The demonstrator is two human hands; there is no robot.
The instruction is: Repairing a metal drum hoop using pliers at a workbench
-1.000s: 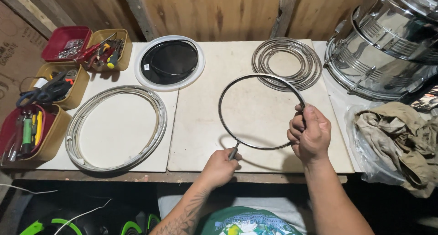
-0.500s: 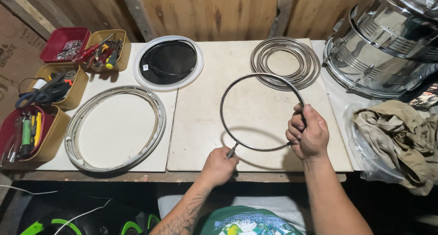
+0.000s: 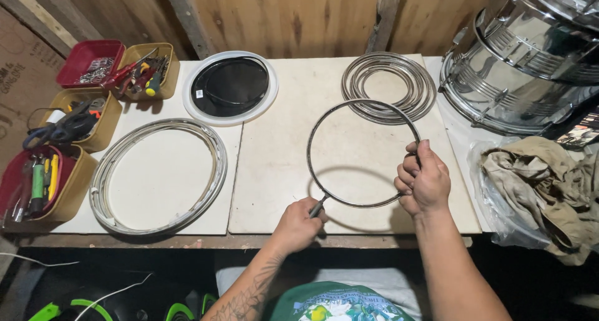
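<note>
Right hand (image 3: 425, 182) fist grips thin metal hoop (image 3: 324, 122); left hand (image 3: 298, 223) pinches small tool (image 3: 317, 207), tip hidden; drum (image 3: 530, 53) cut off.

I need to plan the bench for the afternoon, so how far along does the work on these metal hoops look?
Set down: a wide chrome hoop lying flat at left, beside a black round skin with a white rim. In hand: a thin dark metal ring, gripped by the right hand at its side while the left hand holds a small tool at its lower edge. Untouched: a stack of thin silver rings and a chrome drum shell.
</note>
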